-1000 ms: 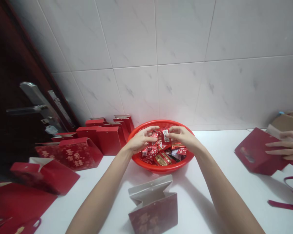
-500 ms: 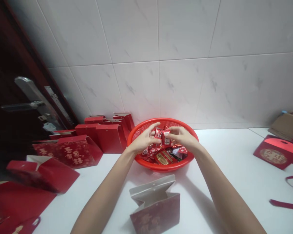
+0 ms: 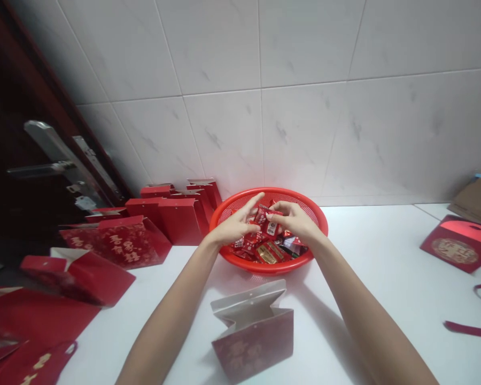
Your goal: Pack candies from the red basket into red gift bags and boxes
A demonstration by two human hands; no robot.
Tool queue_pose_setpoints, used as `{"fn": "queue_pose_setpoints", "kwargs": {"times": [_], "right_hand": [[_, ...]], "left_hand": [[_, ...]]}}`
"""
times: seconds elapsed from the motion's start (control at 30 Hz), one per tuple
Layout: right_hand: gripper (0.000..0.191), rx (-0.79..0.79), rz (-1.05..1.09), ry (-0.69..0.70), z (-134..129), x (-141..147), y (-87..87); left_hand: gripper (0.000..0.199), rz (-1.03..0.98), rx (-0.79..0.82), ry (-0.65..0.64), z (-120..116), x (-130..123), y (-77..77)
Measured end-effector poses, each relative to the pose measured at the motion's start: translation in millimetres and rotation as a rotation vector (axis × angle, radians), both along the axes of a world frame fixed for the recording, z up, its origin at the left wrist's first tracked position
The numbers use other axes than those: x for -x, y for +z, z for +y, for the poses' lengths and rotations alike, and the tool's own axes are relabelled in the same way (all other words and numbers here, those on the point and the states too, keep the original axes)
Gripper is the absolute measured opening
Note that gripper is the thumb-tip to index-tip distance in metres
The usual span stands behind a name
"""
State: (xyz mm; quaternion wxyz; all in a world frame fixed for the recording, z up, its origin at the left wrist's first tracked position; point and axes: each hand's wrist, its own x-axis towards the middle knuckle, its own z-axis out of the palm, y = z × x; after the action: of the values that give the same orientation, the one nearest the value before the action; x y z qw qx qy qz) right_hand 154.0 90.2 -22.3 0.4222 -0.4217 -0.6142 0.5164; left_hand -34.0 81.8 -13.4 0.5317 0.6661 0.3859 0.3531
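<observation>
A red perforated basket (image 3: 264,269) stands against the tiled wall, holding several wrapped candies (image 3: 269,252). Above them my left hand (image 3: 235,225) is closed on a red packet, its index finger stretched out. My right hand (image 3: 295,220) pinches a red packet with white print (image 3: 271,226), close beside the left fingers. In front of the basket an open-topped red paper bag (image 3: 260,345) stands between my forearms.
Several red bags (image 3: 134,243) line the left side, near a dark door with a metal handle (image 3: 44,170). On the right are a red box (image 3: 457,243), a cardboard box (image 3: 475,199) and a dark red ribbon (image 3: 468,330). A white table (image 3: 369,256) lies beneath.
The packet at my right hand has tilted and sits nearer the left fingers. My right hand has shifted slightly left, and the whole view has moved a little.
</observation>
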Motion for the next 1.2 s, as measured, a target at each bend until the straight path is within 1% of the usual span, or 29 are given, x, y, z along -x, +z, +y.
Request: {"fn": "queue_pose_setpoints", "kwargs": {"times": [0.13,0.27,0.33,0.4,0.5,0.67,0.73,0.83,0.9,0.97,1.03,1.1,1.2], "right_hand": [[0.014,0.014,-0.030,0.024,-3.5,-0.8,3.4],[0.017,0.062,-0.057,0.055,-6.0,-1.9,5.5],[0.020,0.069,-0.043,0.065,-5.7,-1.8,4.5],[0.022,0.067,-0.016,0.059,-5.2,-1.3,3.4],[0.025,0.054,-0.006,0.039,-6.6,-1.1,4.6],[0.035,0.000,0.017,0.088,-12.7,0.0,9.7],[0.044,-0.040,0.045,0.095,-13.4,3.4,8.4],[0.056,-0.141,0.088,0.075,-12.0,10.8,3.2],[0.057,-0.201,0.101,0.067,-10.9,14.4,0.3],[0.054,-0.216,0.104,0.066,-10.8,15.6,-0.7],[0.053,-0.159,0.131,0.075,-11.5,14.3,0.3],[0.054,-0.056,0.175,0.094,-12.5,11.9,2.3],[0.052,0.071,0.244,0.148,-12.6,9.8,4.6]], "left_hand": [[0.090,0.018,0.014,0.010,-0.8,6.0,4.1],[0.089,-0.039,0.016,-0.004,1.8,9.3,1.4],[0.090,-0.073,0.000,0.043,4.8,8.5,-1.9],[0.089,-0.111,-0.014,0.130,7.6,5.7,-4.9],[0.083,-0.162,-0.013,0.233,8.9,-0.5,-6.5],[0.072,-0.226,-0.065,0.324,3.1,-9.7,-2.2],[0.068,-0.246,-0.101,0.354,0.7,-12.3,-1.0],[0.061,-0.251,-0.140,0.378,-1.2,-15.0,-1.1],[0.055,-0.255,-0.151,0.373,-1.6,-16.3,-1.7],[0.052,-0.255,-0.156,0.362,-1.9,-17.7,-2.0],[0.050,-0.249,-0.159,0.353,-1.8,-19.7,-1.8],[0.048,-0.225,-0.163,0.340,-0.9,-22.3,-0.7],[0.039,-0.142,-0.174,0.319,3.0,-26.7,2.7]]}}
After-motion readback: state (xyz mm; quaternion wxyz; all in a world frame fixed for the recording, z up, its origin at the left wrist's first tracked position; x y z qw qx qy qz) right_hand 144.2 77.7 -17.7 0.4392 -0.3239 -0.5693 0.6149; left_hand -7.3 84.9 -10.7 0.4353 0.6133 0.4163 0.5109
